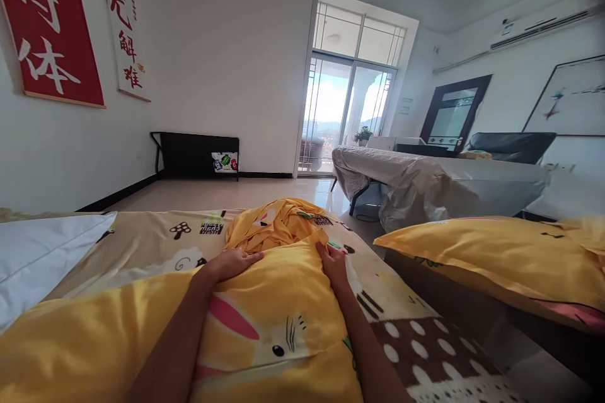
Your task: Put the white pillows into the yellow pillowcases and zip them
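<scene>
A yellow pillowcase [278,327] with a printed rabbit face and pink ears spreads toward me between my forearms. My left hand [236,262] lies at its far left edge, fingers curled over the cloth. At the far right corner, my right hand [333,258] pinches the fabric, with a small tip of yellow standing up beside the thumb. Just beyond both hands is a bunched heap of yellow printed cloth [276,220]. Whether a pillow fills the case cannot be made out for certain.
Under the cloth lies a beige and brown patterned blanket [401,289]. A white pillow [47,248] is at the left, a plump yellow pillow [491,251] at the right. Farther off stand a plastic-covered table [425,176] and a black folded frame [189,154] against the wall.
</scene>
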Action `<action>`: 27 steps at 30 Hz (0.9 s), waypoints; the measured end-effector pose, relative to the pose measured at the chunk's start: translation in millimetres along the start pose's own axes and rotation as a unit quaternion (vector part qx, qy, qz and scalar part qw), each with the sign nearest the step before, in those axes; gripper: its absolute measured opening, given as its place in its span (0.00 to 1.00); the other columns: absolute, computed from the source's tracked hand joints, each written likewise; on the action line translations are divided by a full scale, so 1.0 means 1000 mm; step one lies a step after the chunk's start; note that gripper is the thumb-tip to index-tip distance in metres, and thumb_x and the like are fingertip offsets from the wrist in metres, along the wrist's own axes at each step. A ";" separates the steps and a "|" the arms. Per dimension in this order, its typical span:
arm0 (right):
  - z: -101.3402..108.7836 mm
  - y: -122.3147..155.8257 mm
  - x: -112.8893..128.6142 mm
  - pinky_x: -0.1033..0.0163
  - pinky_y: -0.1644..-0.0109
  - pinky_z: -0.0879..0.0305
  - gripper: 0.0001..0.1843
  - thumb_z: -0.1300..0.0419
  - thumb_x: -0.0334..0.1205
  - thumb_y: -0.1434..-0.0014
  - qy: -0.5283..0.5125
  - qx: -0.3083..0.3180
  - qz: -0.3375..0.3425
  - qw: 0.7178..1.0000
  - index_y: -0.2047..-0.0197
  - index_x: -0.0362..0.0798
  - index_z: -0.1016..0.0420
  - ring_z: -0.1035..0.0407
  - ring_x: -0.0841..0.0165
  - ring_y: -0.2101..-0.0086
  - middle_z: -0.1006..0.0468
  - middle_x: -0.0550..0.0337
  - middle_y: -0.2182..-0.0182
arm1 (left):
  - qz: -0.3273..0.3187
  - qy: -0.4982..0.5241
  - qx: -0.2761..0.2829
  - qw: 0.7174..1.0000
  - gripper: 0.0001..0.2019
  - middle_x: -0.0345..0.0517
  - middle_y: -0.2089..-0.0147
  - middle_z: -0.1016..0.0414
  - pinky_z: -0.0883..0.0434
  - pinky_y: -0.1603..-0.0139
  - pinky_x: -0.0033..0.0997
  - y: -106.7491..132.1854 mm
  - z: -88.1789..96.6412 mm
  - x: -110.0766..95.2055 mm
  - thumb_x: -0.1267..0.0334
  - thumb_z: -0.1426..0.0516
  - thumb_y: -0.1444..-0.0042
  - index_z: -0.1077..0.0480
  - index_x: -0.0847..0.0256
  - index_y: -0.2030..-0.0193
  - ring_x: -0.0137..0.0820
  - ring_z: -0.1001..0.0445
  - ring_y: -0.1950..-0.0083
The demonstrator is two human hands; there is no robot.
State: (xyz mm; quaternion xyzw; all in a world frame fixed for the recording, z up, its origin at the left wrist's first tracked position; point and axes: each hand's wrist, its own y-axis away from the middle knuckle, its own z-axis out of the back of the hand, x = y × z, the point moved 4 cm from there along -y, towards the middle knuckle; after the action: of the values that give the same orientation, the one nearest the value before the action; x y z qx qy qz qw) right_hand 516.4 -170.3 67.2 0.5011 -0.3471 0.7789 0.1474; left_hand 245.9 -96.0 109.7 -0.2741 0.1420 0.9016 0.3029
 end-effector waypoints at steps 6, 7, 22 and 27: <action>0.034 0.014 0.042 0.62 0.66 0.39 0.23 0.48 0.55 0.50 0.097 -0.067 0.022 0.993 0.62 0.44 0.28 0.34 0.65 0.72 0.26 0.54 0.71 | -0.008 0.030 0.021 0.999 0.31 0.45 0.76 0.28 0.37 0.71 0.28 -0.019 -0.016 0.024 0.32 0.58 0.50 0.37 0.60 0.82 0.34 0.30 0.72; 0.035 0.026 0.061 0.61 0.63 0.39 0.23 0.48 0.53 0.48 0.133 -0.036 0.057 0.989 0.57 0.45 0.28 0.33 0.65 0.69 0.25 0.53 0.67 | -0.004 0.031 0.025 0.999 0.31 0.45 0.75 0.28 0.37 0.70 0.28 -0.023 -0.019 0.029 0.34 0.58 0.49 0.36 0.60 0.81 0.34 0.30 0.72; -0.027 0.133 0.098 0.63 0.61 0.41 0.22 0.51 0.27 0.46 0.437 0.268 0.156 0.845 0.50 0.48 0.30 0.30 0.60 0.58 0.24 0.50 0.59 | -0.164 -0.101 -0.217 0.957 0.13 0.48 0.57 0.26 0.37 0.49 0.34 0.022 0.018 -0.052 0.60 0.54 0.39 0.30 0.61 0.63 0.35 0.30 0.54; -0.022 0.113 0.087 0.64 0.67 0.43 0.15 0.51 0.27 0.46 0.430 0.219 0.134 0.866 0.61 0.47 0.27 0.29 0.65 0.66 0.23 0.54 0.68 | -0.420 -0.241 -0.331 0.810 0.11 0.46 0.64 0.28 0.34 0.58 0.35 0.102 0.006 -0.166 0.66 0.53 0.39 0.34 0.61 0.69 0.32 0.31 0.61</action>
State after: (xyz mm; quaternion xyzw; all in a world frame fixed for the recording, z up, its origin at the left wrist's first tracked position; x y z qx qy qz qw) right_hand 396.7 -246.2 93.9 0.0848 -0.1338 0.9853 0.0633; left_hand 290.2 -250.4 220.2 -0.1647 -0.3715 0.7159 0.5678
